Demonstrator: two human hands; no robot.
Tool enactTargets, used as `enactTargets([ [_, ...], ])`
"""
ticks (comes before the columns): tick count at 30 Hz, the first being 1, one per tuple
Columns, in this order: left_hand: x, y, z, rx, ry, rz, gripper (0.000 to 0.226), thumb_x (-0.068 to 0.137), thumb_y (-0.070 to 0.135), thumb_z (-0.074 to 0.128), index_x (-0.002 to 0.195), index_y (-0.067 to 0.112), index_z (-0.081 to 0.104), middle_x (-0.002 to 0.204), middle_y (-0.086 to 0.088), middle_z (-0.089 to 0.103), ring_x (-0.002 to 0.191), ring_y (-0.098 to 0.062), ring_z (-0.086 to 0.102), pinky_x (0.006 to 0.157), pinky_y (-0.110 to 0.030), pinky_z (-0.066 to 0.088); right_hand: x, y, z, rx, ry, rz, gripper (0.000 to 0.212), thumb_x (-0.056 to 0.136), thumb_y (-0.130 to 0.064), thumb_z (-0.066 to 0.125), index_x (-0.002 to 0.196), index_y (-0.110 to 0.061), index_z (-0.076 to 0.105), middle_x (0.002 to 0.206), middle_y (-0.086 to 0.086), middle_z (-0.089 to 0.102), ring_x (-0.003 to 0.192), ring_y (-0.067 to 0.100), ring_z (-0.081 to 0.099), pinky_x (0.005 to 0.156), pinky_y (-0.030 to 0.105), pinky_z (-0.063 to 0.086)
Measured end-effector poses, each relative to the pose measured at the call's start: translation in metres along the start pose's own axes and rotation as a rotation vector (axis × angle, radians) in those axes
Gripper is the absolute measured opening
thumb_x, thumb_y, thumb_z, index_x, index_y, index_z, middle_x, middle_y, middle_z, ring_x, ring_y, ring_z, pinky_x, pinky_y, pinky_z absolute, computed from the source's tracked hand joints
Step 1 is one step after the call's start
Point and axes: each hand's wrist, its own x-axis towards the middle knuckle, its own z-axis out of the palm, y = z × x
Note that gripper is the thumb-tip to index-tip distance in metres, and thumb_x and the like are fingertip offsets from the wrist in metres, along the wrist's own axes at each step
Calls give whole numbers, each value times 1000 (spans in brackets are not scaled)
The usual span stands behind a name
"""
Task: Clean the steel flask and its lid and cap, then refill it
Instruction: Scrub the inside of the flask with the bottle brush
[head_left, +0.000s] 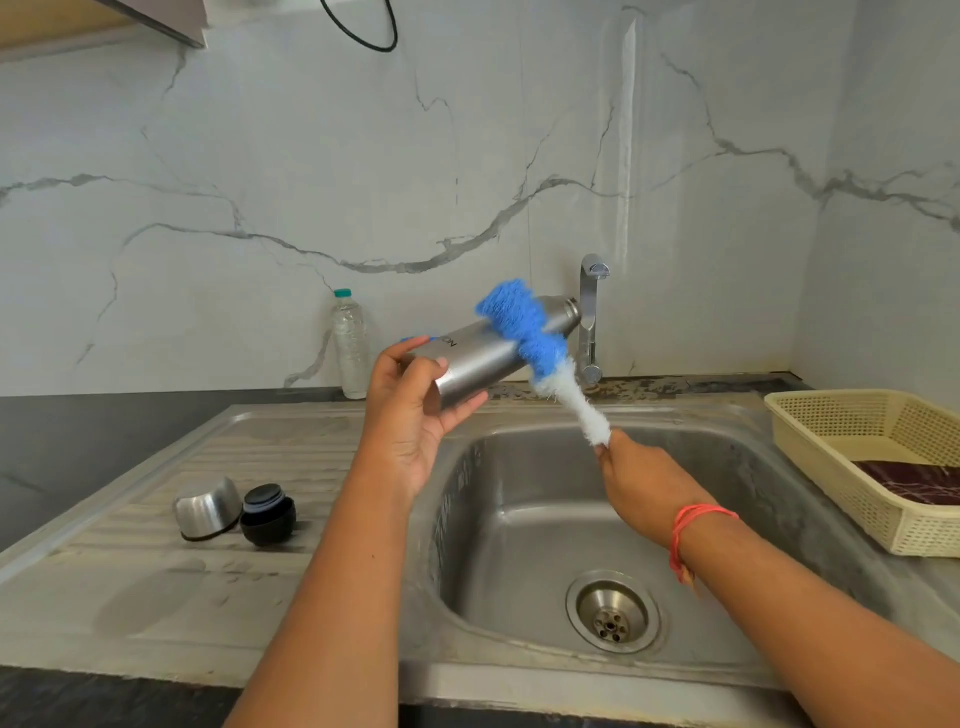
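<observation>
Over steel sink (524, 525), fluffy blue brush (519, 325) crosses cylindrical flask (475, 361)

Silver flask (483, 358), blue-and-white brush (524, 332), black lid (267, 514), cream latticed basket (852, 457), grey-veined white marble wall (311, 182).

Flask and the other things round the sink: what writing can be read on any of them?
"NO": tilted, on the flask; the letters beside it are too blurred to read.
Plastic bottle, steel cap, black lid: no readable text.
</observation>
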Motion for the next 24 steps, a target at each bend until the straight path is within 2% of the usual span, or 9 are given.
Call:
enactTargets([
  [3, 2, 4, -4, -33, 11, 19, 30, 84, 2, 66, 110, 18, 65, 129, -13, 53, 129, -37, 55, 83, -57, 60, 2, 3, 1, 14, 0, 6, 29, 109, -31, 25, 122, -18, 47, 80, 7, 62, 70, 23, 59, 60, 36, 42],
  [6, 4, 10, -12, -53, 33, 19, 25, 90, 5, 63, 112, 18, 63, 144, -19, 50, 128, -42, 56, 84, -53, 60, -6, 9, -1, 1, -16, 19, 28, 109, -31, 25, 120, -18, 47, 79, 7, 61, 69, 22, 59, 60, 36, 43],
  [11, -1, 12, -4, 37, 13, 31, 32, 77, 15, 66, 109, 21, 65, 134, -17, 55, 121, -40, 61, 81, -50, 60, 3, 7, -6, 45, 58, 52, 32, 109, -34, 26, 124, -18, 49, 80, 3, 59, 71, 19, 58, 62, 36, 40],
  [15, 2, 21, -17, -66, 76, 21, 31, 85, 20, 66, 116, 20, 65, 147, -21, 53, 126, -42, 60, 78, -43, 61, -8, 12, -1, 28, 6, 50, 28, 109, -32, 26, 120, -18, 47, 82, 5, 60, 70, 20, 58, 62, 36, 41],
  [20, -4, 14, -7, -24, -18, -15, 25, 84, 16, 64, 109, 20, 64, 137, -18, 56, 128, -44, 59, 77, -44, 61, 6, 4, -3, 74, 59, 69, 27, 109, -33, 26, 112, -16, 48, 81, 3, 58, 70, 18, 56, 57, 33, 37],
  [24, -2, 19, -9, -65, 21, 2, 27, 85, 18, 64, 112, 19, 63, 141, -21, 57, 128, -43, 59, 76, -42, 61, 1, 11, -4, 68, 25, 82, 28, 109, -34, 26, 108, -17, 48, 82, 4, 60, 69, 18, 57, 56, 32, 38],
])
